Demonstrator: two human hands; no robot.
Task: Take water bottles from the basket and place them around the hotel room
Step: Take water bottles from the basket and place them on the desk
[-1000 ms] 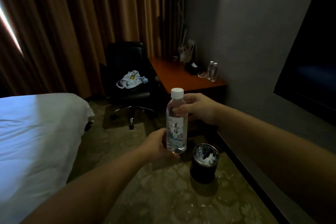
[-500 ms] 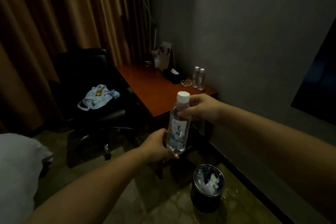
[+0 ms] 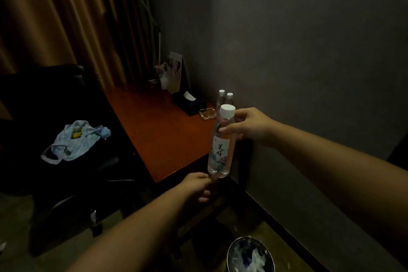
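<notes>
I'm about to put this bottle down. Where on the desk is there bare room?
Free: the near half of the desk, between its front edge and the tissue box. Crowded: along the wall, where tissue box, ashtray and two bottles stand.

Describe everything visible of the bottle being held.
The bottle is clear plastic with a white cap and a pale label bearing dark characters. It is nearly upright, tilted slightly, in the air by the near corner of the desk. The right hand grips its upper part; the left hand holds its base.
</notes>
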